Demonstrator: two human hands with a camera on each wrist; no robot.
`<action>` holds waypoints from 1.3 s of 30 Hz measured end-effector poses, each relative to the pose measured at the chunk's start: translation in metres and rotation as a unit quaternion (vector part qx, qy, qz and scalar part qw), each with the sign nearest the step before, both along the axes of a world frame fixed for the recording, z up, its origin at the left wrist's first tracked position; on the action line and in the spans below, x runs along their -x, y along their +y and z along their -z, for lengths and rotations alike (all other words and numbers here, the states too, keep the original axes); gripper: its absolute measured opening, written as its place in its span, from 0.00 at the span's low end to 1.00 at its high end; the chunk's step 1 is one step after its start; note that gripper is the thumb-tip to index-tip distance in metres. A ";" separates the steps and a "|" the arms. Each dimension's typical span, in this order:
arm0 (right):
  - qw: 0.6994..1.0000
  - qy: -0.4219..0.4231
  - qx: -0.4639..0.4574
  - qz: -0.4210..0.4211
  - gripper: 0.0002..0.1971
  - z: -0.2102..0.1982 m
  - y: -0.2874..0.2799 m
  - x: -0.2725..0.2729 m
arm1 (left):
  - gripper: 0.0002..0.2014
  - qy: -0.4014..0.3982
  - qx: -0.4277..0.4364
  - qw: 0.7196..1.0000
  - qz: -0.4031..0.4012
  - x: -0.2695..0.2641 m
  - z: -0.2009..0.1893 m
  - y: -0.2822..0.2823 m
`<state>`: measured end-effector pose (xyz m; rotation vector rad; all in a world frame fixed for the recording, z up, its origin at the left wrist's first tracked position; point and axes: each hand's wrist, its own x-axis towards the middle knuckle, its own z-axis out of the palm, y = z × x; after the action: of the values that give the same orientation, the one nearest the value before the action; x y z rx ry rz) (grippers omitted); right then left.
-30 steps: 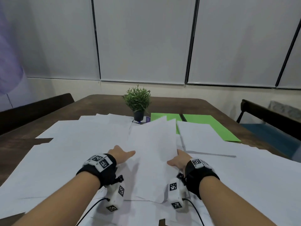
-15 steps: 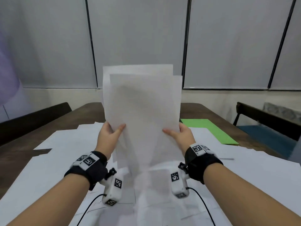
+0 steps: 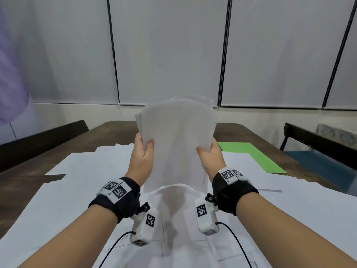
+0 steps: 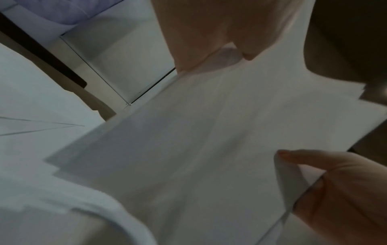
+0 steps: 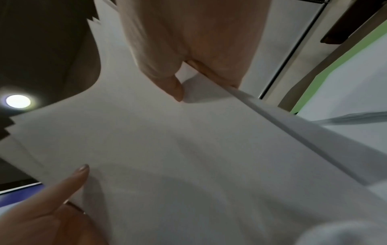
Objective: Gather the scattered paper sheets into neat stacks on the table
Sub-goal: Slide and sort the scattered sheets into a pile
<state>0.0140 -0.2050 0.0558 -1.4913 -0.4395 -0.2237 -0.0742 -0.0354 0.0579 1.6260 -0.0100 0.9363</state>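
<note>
The brown wooden table (image 3: 251, 132) is covered across most of its width by loose white sheets (image 3: 67, 190), too many and too overlapped to be counted. One green sheet (image 3: 249, 153) is seen at the far right, lying partly under a white one. Compared with half a second earlier, the held bundle of white paper (image 3: 177, 144) is lowered: its top edge, then well up against the blinds, is now found just above the sill line, and its bottom edge is set down on the sheets lying on the table, where the lower part is bowed toward the viewer. The bundle is held upright between two hands, well above the table centre. Several sheets are contained in it; stepped, unaligned corners are shown in the right wrist view, so an exact count cannot be given. The paper is plain, unprinted and slightly translucent. The left edge is clamped by the left hand (image 3: 142, 157), thumb on the near face. The right edge is pinched likewise by the right hand (image 3: 211, 157), thumb in front, fingers behind.
</note>
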 end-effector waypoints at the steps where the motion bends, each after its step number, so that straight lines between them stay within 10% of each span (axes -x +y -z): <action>1: 1.000 -0.008 -0.017 0.008 0.15 -0.006 -0.001 0.000 | 0.15 -0.018 -0.001 1.000 -0.005 0.000 -0.005 -0.002; 6: 0.999 0.002 -0.042 -0.002 0.19 -0.012 -0.001 -0.006 | 0.20 -0.049 0.031 0.998 -0.029 0.000 -0.015 0.002; 13: 0.990 0.114 0.076 -0.045 0.20 0.063 -0.004 -0.002 | 0.14 0.143 0.079 0.987 -0.011 0.002 0.053 0.005; 21: 0.996 0.087 0.013 -0.022 0.15 0.052 -0.001 -0.006 | 0.10 0.094 0.107 0.990 -0.019 -0.004 0.041 -0.003; 31: 0.989 0.103 0.104 0.017 0.12 0.059 -0.010 0.004 | 0.13 0.287 0.052 0.956 -0.015 0.004 0.053 0.010; 35: 0.966 0.157 0.207 0.002 0.14 0.069 -0.013 0.003 | 0.13 0.412 -0.001 0.911 -0.010 0.018 0.057 0.043; 39: 0.918 0.197 0.343 -0.014 0.13 0.093 -0.015 0.000 | 0.30 0.494 -0.064 0.850 -0.172 0.038 0.079 0.100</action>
<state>0.0139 -0.2201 -0.0377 -2.1562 -0.2120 0.2901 -0.1120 0.0645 -0.0216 2.1112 0.9730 0.2495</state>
